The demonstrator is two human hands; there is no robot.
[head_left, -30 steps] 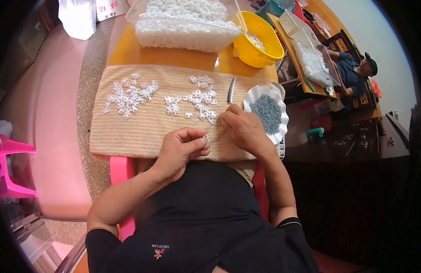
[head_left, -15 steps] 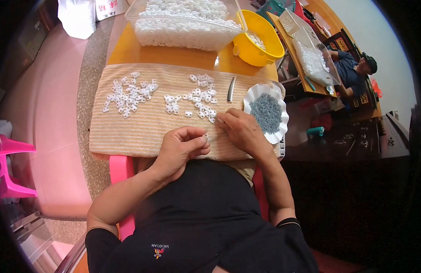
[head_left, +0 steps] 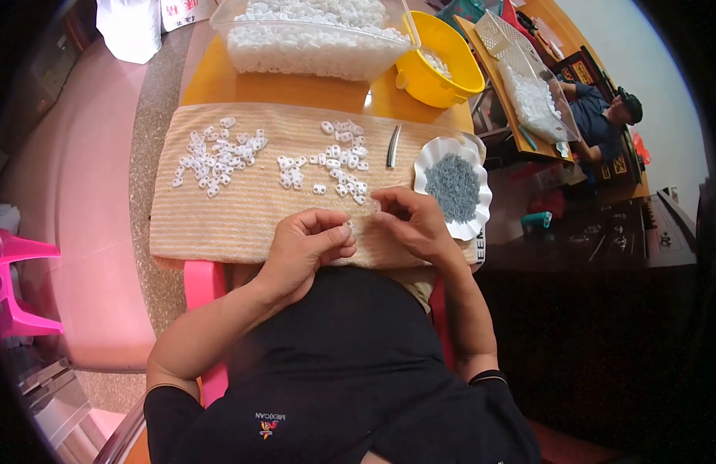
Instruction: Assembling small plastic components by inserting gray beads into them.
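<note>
A single head-worn fisheye view looks steeply down from above the person's chest onto a beige ribbed cloth mat [head_left: 218, 216] on an orange tabletop [head_left: 296, 87]. The lap and forearms sit close at the lower edge, the far table rim bends near the top, and another seated person [head_left: 605, 116] appears small at upper right

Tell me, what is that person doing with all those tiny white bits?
A person sits at a table with a striped cloth spread on it. The left hand and right hand meet at the cloth's near edge, pinching something too small to make out. Small white pieces lie scattered on the cloth. A white fluted dish of tiny grey parts sits beside the right hand, with a clear tub of white pieces and a yellow bowl behind.
</note>
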